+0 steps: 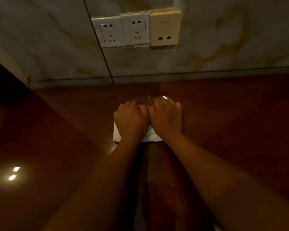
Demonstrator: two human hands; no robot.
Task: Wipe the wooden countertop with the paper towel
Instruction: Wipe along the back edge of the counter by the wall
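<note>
A folded white paper towel lies flat on the glossy dark red wooden countertop, near the middle and a little short of the back wall. My left hand and my right hand press down on it side by side, fingers curled over its far edge. Most of the towel is hidden under my hands; only its near edge and left corner show. A darker streak on the wood runs between my forearms toward me.
A marbled tile wall rises behind the countertop. It carries two white power sockets and a cream data socket. Ceiling lights glint on the wood at lower left.
</note>
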